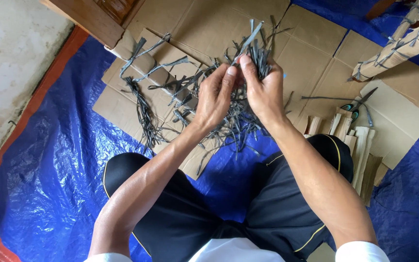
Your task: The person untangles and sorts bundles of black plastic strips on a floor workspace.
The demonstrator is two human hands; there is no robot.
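My right hand (264, 92) grips a bunch of thin dark grey strips (259, 57) that stick up from the fist. My left hand (216, 94) is beside it, thumb and fingers pinching a single strip (247, 40) at the edge of the bunch. Both hands are raised above a loose tangle of the same strips (190, 104) spread over flattened cardboard (219, 22). I sit on the floor with my knees in black shorts below the hands.
A blue tarp (49, 170) covers the floor under the cardboard. Green-handled scissors (357, 104) lie at the right near a stack of pale flat leaf pieces (360, 145). Strip-bound rolls (398, 48) lie top right, another roll (141, 60) top left, beside a wooden frame (88, 14).
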